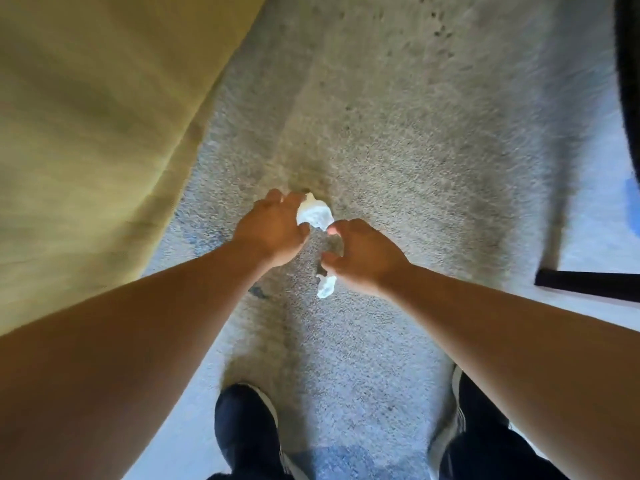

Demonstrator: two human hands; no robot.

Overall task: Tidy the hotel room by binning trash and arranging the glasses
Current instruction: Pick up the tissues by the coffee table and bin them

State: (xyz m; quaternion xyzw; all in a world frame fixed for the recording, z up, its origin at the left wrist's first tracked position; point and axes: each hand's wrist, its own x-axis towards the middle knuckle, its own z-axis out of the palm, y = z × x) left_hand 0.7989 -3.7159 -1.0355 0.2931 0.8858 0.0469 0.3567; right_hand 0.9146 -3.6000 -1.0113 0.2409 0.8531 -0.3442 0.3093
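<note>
Trash here is two crumpled white wads between the person's hands, over the grey carpet (pixel 398 150) and right of the yellow bedcover (pixel 86 133). The left hand (pixel 273 230) curls its fingers round the left side of the farther wad (pixel 313 213), holding it. The nearer wad (pixel 327 287) shows just at the near edge of the right hand (pixel 367 254), whose thumb and fingers are bent in a half-closed claw. Whether they pinch it or only hover I cannot tell. The right hand is plainly the closer one, and the wad lies nearward from its fingertips. A black bar (pixel 588 282) lies far right
</note>
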